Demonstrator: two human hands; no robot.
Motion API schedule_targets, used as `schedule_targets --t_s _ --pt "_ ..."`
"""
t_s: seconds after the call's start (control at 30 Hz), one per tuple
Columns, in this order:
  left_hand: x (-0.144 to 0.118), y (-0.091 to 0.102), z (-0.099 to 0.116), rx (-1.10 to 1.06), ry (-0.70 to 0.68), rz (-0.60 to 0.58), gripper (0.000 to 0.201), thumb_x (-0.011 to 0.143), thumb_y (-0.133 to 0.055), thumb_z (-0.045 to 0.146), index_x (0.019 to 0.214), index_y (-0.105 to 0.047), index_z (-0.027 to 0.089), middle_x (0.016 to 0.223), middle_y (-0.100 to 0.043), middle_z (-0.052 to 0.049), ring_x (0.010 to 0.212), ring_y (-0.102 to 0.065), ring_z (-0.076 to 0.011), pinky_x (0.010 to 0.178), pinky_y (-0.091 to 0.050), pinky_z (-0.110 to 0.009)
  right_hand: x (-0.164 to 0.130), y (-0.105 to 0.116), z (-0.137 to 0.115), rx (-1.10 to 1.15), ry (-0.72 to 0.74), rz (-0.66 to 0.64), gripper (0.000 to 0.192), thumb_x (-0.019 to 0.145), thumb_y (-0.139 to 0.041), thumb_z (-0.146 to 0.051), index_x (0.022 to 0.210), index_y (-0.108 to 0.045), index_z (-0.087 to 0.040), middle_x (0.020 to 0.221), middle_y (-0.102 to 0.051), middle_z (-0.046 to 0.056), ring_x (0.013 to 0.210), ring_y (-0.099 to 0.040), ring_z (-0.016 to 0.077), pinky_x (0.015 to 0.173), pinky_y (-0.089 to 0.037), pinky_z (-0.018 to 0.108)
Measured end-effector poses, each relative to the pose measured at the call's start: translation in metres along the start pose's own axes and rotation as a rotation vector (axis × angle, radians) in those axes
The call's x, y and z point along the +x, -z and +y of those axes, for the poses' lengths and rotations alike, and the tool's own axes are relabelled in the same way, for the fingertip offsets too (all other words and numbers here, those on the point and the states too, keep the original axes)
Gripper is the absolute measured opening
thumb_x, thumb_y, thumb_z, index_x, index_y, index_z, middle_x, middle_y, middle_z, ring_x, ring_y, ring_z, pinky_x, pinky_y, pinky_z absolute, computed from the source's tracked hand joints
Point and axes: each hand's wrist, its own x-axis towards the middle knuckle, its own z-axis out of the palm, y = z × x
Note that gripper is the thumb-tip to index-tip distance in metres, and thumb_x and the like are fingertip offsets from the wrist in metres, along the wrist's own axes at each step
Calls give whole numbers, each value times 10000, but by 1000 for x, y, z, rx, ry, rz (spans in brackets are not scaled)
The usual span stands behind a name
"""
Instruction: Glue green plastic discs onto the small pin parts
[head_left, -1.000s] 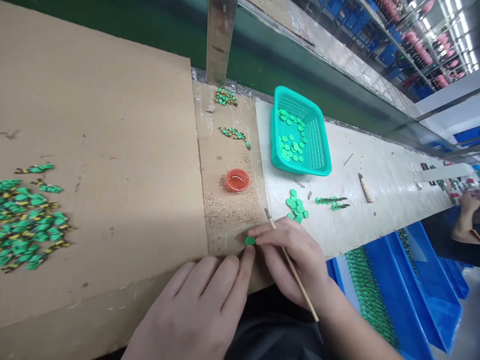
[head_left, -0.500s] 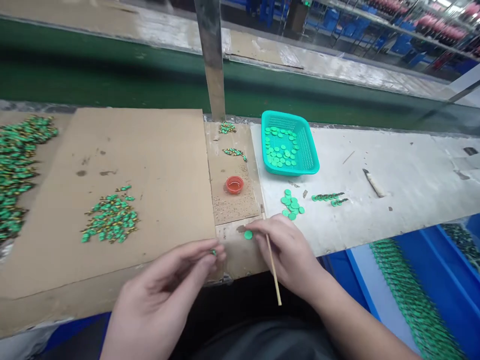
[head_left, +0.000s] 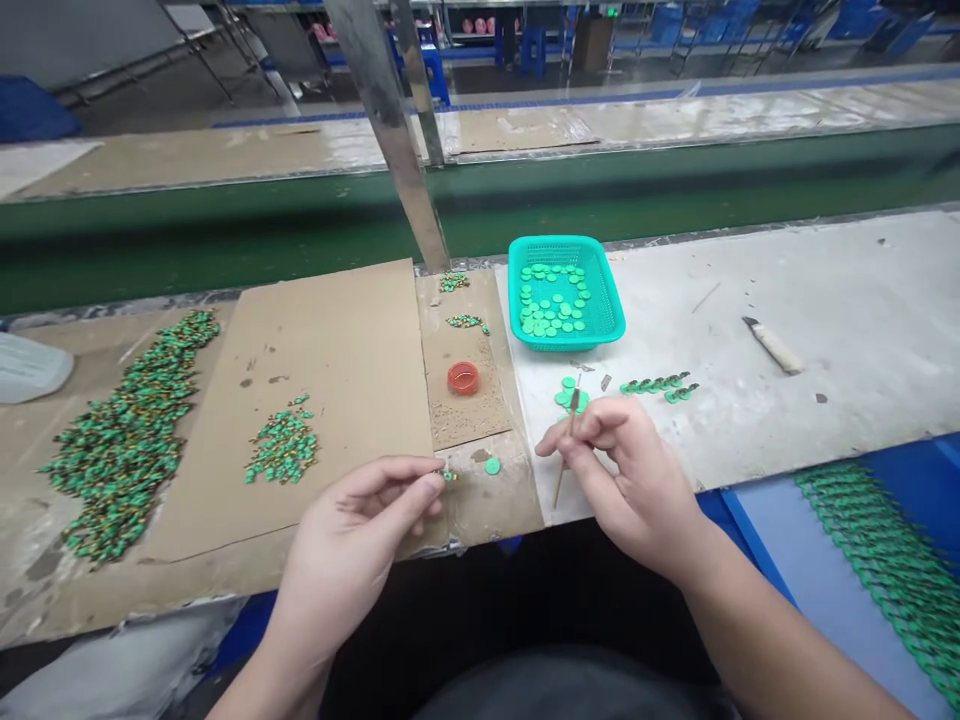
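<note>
Between the thumb and forefinger of my left hand (head_left: 367, 525) is a tiny green-and-gold figure piece (head_left: 448, 476); its far end pokes out past the fingertips. My right hand (head_left: 634, 480) grips a thin brush (head_left: 575, 403), its dark tip pointing up and away from me. A single green disc (head_left: 492, 466) lies flat on the board between the two hands. Just beyond my right hand is a small pile of green discs (head_left: 568, 398), partly covered by the fingers. A little red cup (head_left: 463, 379) stands on the narrow cardboard ahead.
A turquoise basket (head_left: 619, 322) holds more discs. Heaps of green-and-gold pieces (head_left: 135, 430) lie left, with a smaller heap (head_left: 283, 447) on the cardboard (head_left: 352, 340). Discs bearing dark pieces (head_left: 652, 384) line up at right, near a white-handled knife (head_left: 772, 346). A metal post (head_left: 405, 170) rises behind.
The view has tilted up and levelled. My right hand has moved away from the single disc to the right, and the brush has turned tip-up. My left hand still pinches the small piece.
</note>
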Motion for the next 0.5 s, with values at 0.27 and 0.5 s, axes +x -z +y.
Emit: schedule_targets --t_s 0.27,0.5 --pt "3 -19 7 320 -311 14 304 958 -815 541 857 -849 255 880 -784 -43 730 -701 -161 678 -583 -233 12 -4 9 -159 129 -43 126 1145 -611 -170 1229 -695 -212 1061 -833 65 954 -815 216 875 -661 376" --pt "5 -30 8 414 -482 30 243 1009 -755 413 836 -819 254 855 -767 -26 694 -688 -158 621 -564 -247 13 0 15 -109 66 -103 146 1154 -598 -186 1069 -716 -181 1021 -824 76 948 -794 223 870 -623 359"
